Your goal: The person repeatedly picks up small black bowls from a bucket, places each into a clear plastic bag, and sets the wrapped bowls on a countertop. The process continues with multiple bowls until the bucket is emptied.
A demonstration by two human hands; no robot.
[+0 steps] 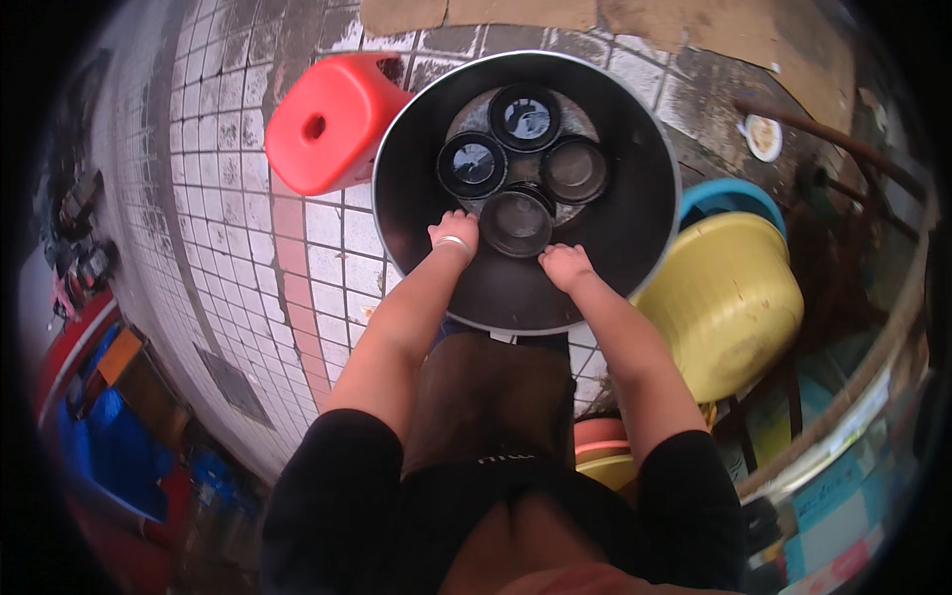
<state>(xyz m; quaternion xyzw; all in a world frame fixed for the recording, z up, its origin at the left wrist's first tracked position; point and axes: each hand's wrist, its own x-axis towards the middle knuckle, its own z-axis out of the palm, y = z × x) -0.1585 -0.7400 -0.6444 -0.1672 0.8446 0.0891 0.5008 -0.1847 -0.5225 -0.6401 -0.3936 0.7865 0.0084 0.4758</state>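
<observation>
Inside a large black metal pot (625,245) with a pale rim, several round black bowls are grouped over a grey round base. My left hand (455,229), with a silver bangle at the wrist, is at the left side of the nearest bowl (517,223). At that bowl's lower right edge is my right hand (567,264), its fingers curled against the rim. Another dark rim shows just behind this bowl. Bright reflections show in the far bowl (525,119) and the left bowl (472,163). The right bowl (574,171) looks duller inside.
A red plastic stool (320,126) stands left of the pot on white floor tiles (223,160). To the right, a yellow basin (725,312) leans by a blue basin (736,195). Rusty metal bars (840,141) and cardboard (788,67) lie beyond.
</observation>
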